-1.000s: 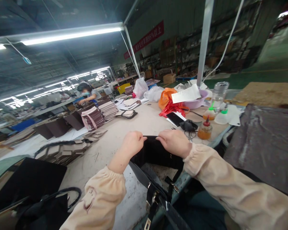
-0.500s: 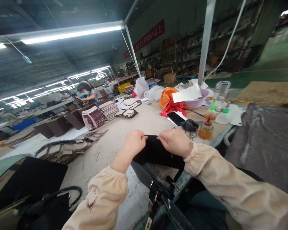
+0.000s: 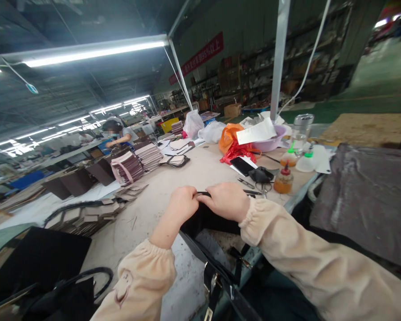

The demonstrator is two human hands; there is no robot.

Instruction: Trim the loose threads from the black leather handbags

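Observation:
A black handbag (image 3: 217,220) stands in front of me at the table's near edge, its straps and gold-coloured buckles (image 3: 214,281) hanging toward me. My left hand (image 3: 181,206) is closed with its fingertips pinched on the bag's far upper edge. Right beside it, my right hand (image 3: 227,201) grips the same edge, thumb toward the left hand. The two hands nearly touch. Most of the bag's far side is hidden behind my right hand and sleeve.
To the right lie scissors (image 3: 263,188), a black phone (image 3: 242,166) and a red-capped bottle (image 3: 283,180). Stacked brown pieces (image 3: 127,168) line the left. Another black bag (image 3: 40,254) sits at lower left. A co-worker (image 3: 118,133) works farther back.
My right hand has moved left along the bag's edge, closing the gap to my left hand. The view has shifted slightly, and tweezers now show near the scissors.

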